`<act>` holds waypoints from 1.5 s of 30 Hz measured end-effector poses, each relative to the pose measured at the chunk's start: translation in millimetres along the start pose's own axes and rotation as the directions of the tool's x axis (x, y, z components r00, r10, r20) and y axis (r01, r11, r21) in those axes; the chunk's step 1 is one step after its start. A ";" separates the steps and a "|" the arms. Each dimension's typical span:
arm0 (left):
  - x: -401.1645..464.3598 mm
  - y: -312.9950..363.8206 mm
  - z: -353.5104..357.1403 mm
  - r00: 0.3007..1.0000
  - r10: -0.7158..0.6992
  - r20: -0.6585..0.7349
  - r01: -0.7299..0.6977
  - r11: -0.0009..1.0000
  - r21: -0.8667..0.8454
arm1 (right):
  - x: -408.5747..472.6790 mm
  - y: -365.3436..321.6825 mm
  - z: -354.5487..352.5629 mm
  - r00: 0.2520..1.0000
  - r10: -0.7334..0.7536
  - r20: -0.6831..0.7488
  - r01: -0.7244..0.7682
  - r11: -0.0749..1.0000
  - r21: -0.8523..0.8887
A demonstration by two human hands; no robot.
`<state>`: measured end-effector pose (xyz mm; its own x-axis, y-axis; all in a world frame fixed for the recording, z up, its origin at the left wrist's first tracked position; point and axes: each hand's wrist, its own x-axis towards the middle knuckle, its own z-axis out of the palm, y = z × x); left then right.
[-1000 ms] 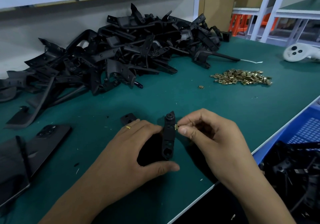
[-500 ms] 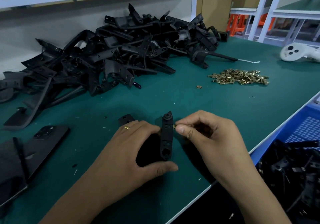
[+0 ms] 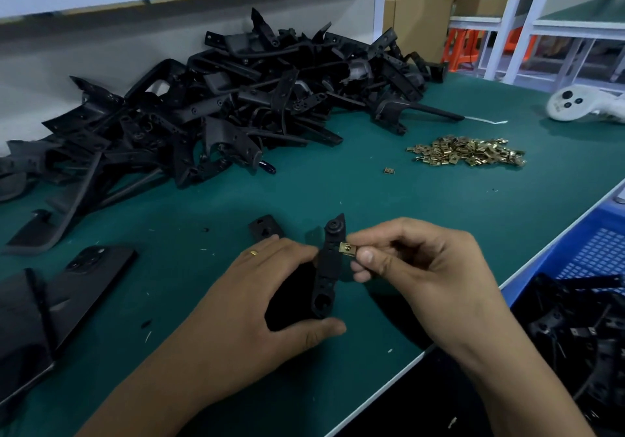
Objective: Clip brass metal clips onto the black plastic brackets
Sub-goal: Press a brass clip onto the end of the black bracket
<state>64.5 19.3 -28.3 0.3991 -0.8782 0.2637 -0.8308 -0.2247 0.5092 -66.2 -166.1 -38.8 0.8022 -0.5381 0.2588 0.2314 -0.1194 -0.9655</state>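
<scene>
Fingers (image 3: 367,256) of the right hand (image 3: 436,277) are pinched on one brass clip (image 3: 347,249), thumb and forefinger closed on its right end; the clip's left end is touching the right edge of the black bracket (image 3: 327,269), just below the round boss at its top. The bracket is held upright by the left hand (image 3: 270,301), thumb curled under its lower end and fingers wrapped behind it, so its long axis runs near-vertical, tilted slightly right at the top. The clip is presented roughly square to that axis, from the right. Whether it is already seated on the edge cannot be told; it looks only partly on. Judgement: next move is a straight push leftward across the bracket edge, reacted by the left hand; any tilt of the clip would likely jam it. Spare clips (image 3: 468,155) are piled well apart on the green tabletop (image 3: 406,206), on the right-hand side; unfinished brackets (image 3: 236,105) are heaped at the back
</scene>
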 end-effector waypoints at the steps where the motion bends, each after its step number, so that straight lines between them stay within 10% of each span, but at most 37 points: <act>1: -0.4 0.4 -0.3 1.000 0.007 0.000 -0.007 1.000 -0.007 | 0.2 -0.4 -1.1 1.000 0.002 0.005 -0.002 0.999 0.041; 23: -2.0 -3.0 2.3 0.999 0.017 0.042 -0.018 1.000 0.023 | 13.8 -0.8 -9.4 0.982 0.030 0.189 -0.044 0.996 0.074; 26: -1.2 -8.9 3.9 0.998 -0.045 -0.033 0.047 0.996 0.074 | 32.7 8.9 -22.4 1.000 0.013 0.006 -0.011 0.967 -0.254; 30: -1.8 -12.7 4.2 0.992 -0.091 -0.088 0.097 0.992 0.075 | 77.5 18.8 -60.0 0.975 -0.052 -0.216 -0.127 0.665 -0.736; 45: -0.3 -9.2 6.9 0.993 -0.084 -0.078 0.094 0.987 0.131 | 122.6 24.5 -64.8 0.994 -0.091 0.053 0.088 0.444 -0.892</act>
<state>69.3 18.7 -38.8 0.4968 -0.8205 0.2827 -0.8332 -0.3600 0.4197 2.1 -289.1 -32.6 0.8061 -0.4798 0.3464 -0.3172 -0.8444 -0.4316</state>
